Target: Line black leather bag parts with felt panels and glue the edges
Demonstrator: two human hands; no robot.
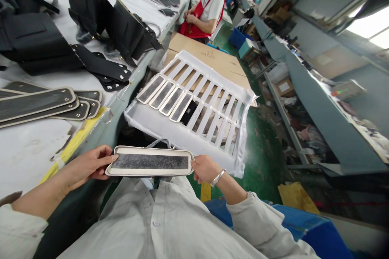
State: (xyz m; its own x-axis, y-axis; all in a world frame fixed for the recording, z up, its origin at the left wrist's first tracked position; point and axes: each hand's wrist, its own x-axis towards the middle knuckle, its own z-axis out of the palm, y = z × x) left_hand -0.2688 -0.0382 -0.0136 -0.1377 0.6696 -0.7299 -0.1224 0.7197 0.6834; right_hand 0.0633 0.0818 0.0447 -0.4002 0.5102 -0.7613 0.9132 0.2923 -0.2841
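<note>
A long, narrow panel (pixel 153 161) with a cream rim and a dark grey felt-like middle is held level in front of my shirt. It looks like the base of a bag, but its underside is hidden. My left hand (pixel 99 162) grips its left end, thumb on top. At the other end, my right hand (pixel 206 168) pinches the rim; a silver bracelet is on that wrist. Just beyond lies a white slotted frame (pixel 146 125), where several similar cream-rimmed pieces (pixel 173 101) sit side by side in its left part.
On the table (pixel 30 149) at left are stacked grey strips with eyelets (pixel 39 103), black strips (pixel 103 64) and black leather pieces (pixel 36 40). A cardboard box (pixel 209 56) stands behind the frame. Farther back sits a person in a red apron (pixel 197 16). Shelving (pixel 285 93) runs along the right.
</note>
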